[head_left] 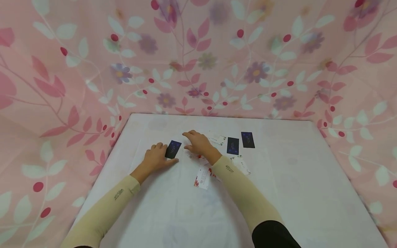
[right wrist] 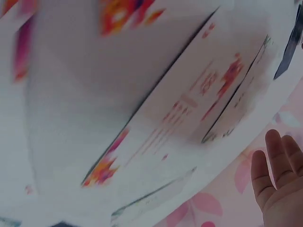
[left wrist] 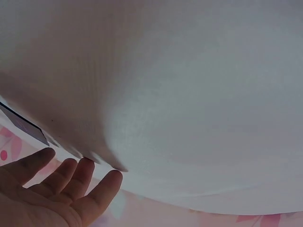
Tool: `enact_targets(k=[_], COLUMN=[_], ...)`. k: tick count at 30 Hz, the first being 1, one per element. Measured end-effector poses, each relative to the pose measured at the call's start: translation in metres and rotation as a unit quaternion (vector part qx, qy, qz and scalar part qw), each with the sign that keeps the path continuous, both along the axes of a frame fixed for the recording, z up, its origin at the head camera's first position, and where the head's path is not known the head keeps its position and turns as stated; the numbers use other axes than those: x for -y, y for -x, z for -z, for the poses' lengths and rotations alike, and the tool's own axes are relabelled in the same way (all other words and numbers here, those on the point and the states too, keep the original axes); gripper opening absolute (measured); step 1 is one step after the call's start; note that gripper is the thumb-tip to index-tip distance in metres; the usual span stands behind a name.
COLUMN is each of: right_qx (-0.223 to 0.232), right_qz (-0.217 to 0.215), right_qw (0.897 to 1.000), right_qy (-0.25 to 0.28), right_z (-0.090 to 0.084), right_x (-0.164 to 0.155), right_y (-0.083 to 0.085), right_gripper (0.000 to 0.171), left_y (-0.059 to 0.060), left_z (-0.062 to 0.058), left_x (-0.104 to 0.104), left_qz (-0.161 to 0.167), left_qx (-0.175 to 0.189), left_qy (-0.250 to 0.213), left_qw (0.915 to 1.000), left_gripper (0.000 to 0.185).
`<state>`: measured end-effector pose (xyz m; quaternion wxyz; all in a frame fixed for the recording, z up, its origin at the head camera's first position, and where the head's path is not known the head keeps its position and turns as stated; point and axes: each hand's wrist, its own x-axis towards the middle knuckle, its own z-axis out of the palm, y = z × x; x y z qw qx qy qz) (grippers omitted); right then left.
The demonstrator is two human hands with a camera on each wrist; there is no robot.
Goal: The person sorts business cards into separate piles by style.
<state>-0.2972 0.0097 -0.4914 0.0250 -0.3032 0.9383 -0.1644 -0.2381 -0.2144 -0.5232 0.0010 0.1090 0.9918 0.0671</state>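
Note:
A dark blue card [head_left: 173, 148] lies flat on the white table, left of the middle. My left hand [head_left: 155, 157] is at its left side, fingers extended along the edge and thumb stretched out below it. In the left wrist view the fingers of that hand [left wrist: 64, 189] are spread near the tabletop, with the card [left wrist: 22, 124] just past them. My right hand [head_left: 200, 143] is over the table to the right of this card, thumb and fingers apart, holding nothing. Its fingers also look loosely straight in the right wrist view, where a white card with orange flowers [right wrist: 175, 109] lies below.
Two more dark blue cards [head_left: 233, 146] [head_left: 248, 140] lie to the right. Several white flowered cards, such as one near the front [head_left: 202, 178] and one with green sprigs [head_left: 218, 139], lie around and partly under the right forearm. Pink floral cloth [head_left: 198, 69] hangs behind the table [head_left: 297, 193].

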Motion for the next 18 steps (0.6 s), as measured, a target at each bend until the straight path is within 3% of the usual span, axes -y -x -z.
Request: enact_targets(k=[4, 10, 18], right_qx=[0.032, 0.046, 0.083], right_qz=[0.015, 0.033, 0.054], right_qw=[0.999, 0.998, 0.994], right_qy=[0.011, 0.03, 0.041], right_z=[0.004, 0.013, 0.022], right_x=[0.013, 0.025, 0.034], right_y=[0.0, 0.002, 0.007], right_gripper=[0.056, 0.051, 0.052], left_y=[0.002, 0.007, 0.016], left_z=[0.004, 0.006, -0.005], left_x=[0.001, 0.005, 0.022], left_qz=[0.001, 0.004, 0.024], left_qx=[-0.002, -0.007, 0.019], left_qy=[-0.003, -0.015, -0.034], left_qw=[1.0, 0.9999, 0.999], left_gripper=[0.082, 0.073, 0.059])
